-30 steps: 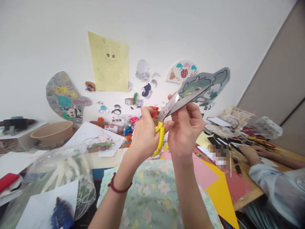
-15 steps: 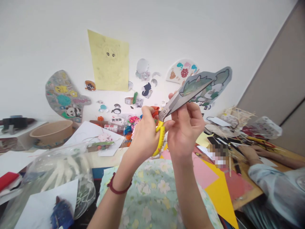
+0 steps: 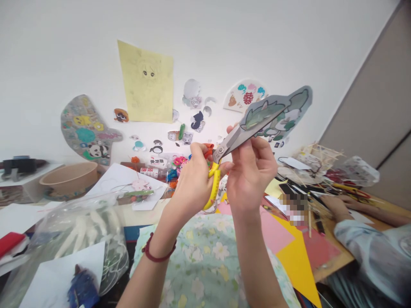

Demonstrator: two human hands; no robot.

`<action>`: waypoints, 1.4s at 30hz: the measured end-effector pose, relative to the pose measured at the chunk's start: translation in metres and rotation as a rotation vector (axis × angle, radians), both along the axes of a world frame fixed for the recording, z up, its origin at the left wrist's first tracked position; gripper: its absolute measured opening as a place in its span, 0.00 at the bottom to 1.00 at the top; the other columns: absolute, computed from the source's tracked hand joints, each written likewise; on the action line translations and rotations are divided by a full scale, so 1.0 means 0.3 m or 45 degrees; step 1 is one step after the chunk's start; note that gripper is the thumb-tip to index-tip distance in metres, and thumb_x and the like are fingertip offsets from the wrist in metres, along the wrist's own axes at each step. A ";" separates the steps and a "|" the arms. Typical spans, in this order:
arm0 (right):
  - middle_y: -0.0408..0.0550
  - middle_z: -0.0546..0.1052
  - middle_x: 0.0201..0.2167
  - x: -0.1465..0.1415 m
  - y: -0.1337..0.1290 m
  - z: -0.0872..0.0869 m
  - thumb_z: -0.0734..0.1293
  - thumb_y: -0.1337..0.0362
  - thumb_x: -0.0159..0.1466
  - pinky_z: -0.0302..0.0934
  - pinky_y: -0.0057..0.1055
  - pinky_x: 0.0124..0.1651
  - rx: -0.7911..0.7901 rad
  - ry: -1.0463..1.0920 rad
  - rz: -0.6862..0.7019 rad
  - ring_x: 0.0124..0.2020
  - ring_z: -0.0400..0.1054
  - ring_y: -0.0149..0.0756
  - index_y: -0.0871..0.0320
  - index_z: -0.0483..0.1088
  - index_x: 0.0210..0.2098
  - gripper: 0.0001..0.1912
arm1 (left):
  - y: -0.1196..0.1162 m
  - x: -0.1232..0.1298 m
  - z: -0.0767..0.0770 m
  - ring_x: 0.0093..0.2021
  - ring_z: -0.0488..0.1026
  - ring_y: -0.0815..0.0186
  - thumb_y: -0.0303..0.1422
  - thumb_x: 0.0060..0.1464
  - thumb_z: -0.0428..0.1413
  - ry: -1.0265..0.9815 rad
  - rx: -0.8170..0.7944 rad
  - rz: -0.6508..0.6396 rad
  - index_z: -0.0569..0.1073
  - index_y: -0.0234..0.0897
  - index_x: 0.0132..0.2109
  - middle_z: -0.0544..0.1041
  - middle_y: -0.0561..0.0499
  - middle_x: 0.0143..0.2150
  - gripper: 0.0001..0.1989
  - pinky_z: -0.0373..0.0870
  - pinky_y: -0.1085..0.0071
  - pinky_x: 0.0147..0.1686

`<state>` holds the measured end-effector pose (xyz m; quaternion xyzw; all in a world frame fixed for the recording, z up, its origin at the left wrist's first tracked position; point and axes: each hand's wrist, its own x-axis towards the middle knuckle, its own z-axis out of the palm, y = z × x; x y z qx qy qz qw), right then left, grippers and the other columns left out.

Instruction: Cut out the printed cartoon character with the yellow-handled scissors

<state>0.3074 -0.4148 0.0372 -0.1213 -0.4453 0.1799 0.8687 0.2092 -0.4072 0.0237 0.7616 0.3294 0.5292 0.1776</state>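
My left hand (image 3: 191,184), with a dark red band on its wrist, is closed on scissors (image 3: 221,150) with one orange and one yellow handle. Their long metal blades point up and to the right across a paper cutout (image 3: 299,102). The cutout shows a green and white cartoon creature inside a grey border. My right hand (image 3: 252,182) pinches it by its lower edge, under the blades. Its fingertips are partly hidden behind the blades and paper. Below both hands lies a green floral cloth (image 3: 212,256).
Yellow paper (image 3: 146,85) and several cutouts hang on the wall. A tan bowl (image 3: 69,179) and a clear plastic bag (image 3: 83,231) stand left. Coloured sheets (image 3: 297,261) lie right, where another person's sleeve (image 3: 362,244) and hands rest on the table.
The cutout's right end has risen slightly, and the scissors' yellow handle has shifted a little to the left. Both hands keep their hold.
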 end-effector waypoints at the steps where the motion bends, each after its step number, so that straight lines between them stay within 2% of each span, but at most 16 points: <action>1: 0.41 0.83 0.36 0.004 0.004 -0.001 0.72 0.62 0.61 0.77 0.40 0.51 0.019 -0.013 -0.043 0.48 0.80 0.41 0.52 0.72 0.35 0.05 | 0.001 -0.003 0.001 0.29 0.65 0.66 0.50 0.62 0.53 0.007 0.004 0.001 0.53 0.42 0.46 0.69 0.53 0.36 0.21 0.58 0.67 0.30; 4: 0.41 0.82 0.36 0.016 0.014 -0.001 0.72 0.63 0.61 0.76 0.41 0.54 0.063 -0.040 -0.129 0.46 0.81 0.39 0.53 0.74 0.34 0.04 | 0.001 -0.012 0.006 0.31 0.66 0.65 0.50 0.62 0.54 0.057 0.034 0.041 0.54 0.42 0.47 0.70 0.51 0.38 0.21 0.61 0.66 0.32; 9: 0.40 0.82 0.35 0.037 0.006 0.004 0.73 0.64 0.61 0.75 0.41 0.56 0.084 -0.095 -0.164 0.44 0.80 0.37 0.53 0.76 0.35 0.02 | -0.002 -0.029 0.013 0.33 0.68 0.62 0.51 0.62 0.53 0.134 0.047 0.108 0.55 0.41 0.47 0.70 0.50 0.39 0.22 0.62 0.64 0.33; 14: 0.40 0.80 0.33 0.060 -0.009 0.007 0.74 0.63 0.59 0.76 0.39 0.52 0.043 -0.151 -0.201 0.40 0.79 0.35 0.52 0.77 0.35 0.04 | -0.004 -0.043 0.014 0.32 0.70 0.62 0.52 0.61 0.54 0.147 0.092 0.125 0.55 0.41 0.46 0.70 0.50 0.38 0.22 0.63 0.65 0.32; 18: 0.40 0.79 0.31 0.085 -0.010 0.006 0.74 0.66 0.59 0.77 0.37 0.49 0.094 -0.205 -0.237 0.35 0.77 0.32 0.52 0.78 0.35 0.04 | -0.009 -0.046 0.018 0.30 0.69 0.63 0.53 0.61 0.53 0.196 0.121 0.147 0.55 0.41 0.46 0.71 0.50 0.37 0.23 0.62 0.65 0.31; 21: 0.41 0.79 0.31 0.105 -0.017 0.008 0.74 0.67 0.60 0.76 0.36 0.48 0.125 -0.266 -0.270 0.35 0.76 0.32 0.51 0.78 0.35 0.04 | -0.013 -0.048 0.023 0.30 0.69 0.62 0.54 0.61 0.52 0.233 0.122 0.170 0.55 0.40 0.47 0.72 0.47 0.39 0.24 0.63 0.65 0.31; 25: 0.42 0.80 0.31 0.122 -0.037 0.018 0.73 0.66 0.61 0.75 0.36 0.47 0.049 -0.342 -0.331 0.36 0.76 0.35 0.49 0.78 0.34 0.04 | -0.015 -0.051 0.030 0.35 0.73 0.58 0.55 0.61 0.51 0.277 0.081 0.171 0.55 0.40 0.48 0.73 0.43 0.44 0.25 0.65 0.62 0.35; 29: 0.40 0.81 0.30 0.122 -0.044 0.026 0.73 0.67 0.60 0.76 0.33 0.40 0.081 -0.320 -0.272 0.33 0.76 0.32 0.51 0.78 0.34 0.04 | -0.014 -0.048 0.030 0.35 0.72 0.59 0.56 0.60 0.52 0.259 0.058 0.134 0.55 0.40 0.48 0.73 0.43 0.45 0.26 0.63 0.63 0.35; 33: 0.38 0.81 0.28 0.113 -0.042 0.027 0.72 0.64 0.62 0.77 0.31 0.33 0.017 -0.308 -0.161 0.28 0.77 0.30 0.52 0.78 0.34 0.01 | -0.014 -0.039 0.023 0.33 0.70 0.60 0.54 0.61 0.52 0.238 0.011 0.092 0.55 0.41 0.48 0.72 0.48 0.38 0.24 0.62 0.64 0.34; 37: 0.38 0.82 0.28 0.112 -0.038 0.024 0.74 0.62 0.61 0.78 0.31 0.33 -0.043 -0.294 -0.069 0.27 0.78 0.30 0.53 0.78 0.34 0.03 | -0.011 -0.025 0.016 0.33 0.67 0.63 0.54 0.62 0.51 0.181 -0.061 0.056 0.54 0.41 0.47 0.70 0.50 0.39 0.23 0.62 0.64 0.35; 42: 0.38 0.82 0.28 0.120 -0.030 0.020 0.74 0.65 0.60 0.77 0.27 0.36 -0.066 -0.342 -0.104 0.29 0.78 0.29 0.55 0.79 0.32 0.02 | -0.006 -0.008 0.008 0.34 0.65 0.66 0.53 0.62 0.51 0.110 -0.135 -0.068 0.52 0.42 0.45 0.67 0.52 0.39 0.22 0.62 0.67 0.34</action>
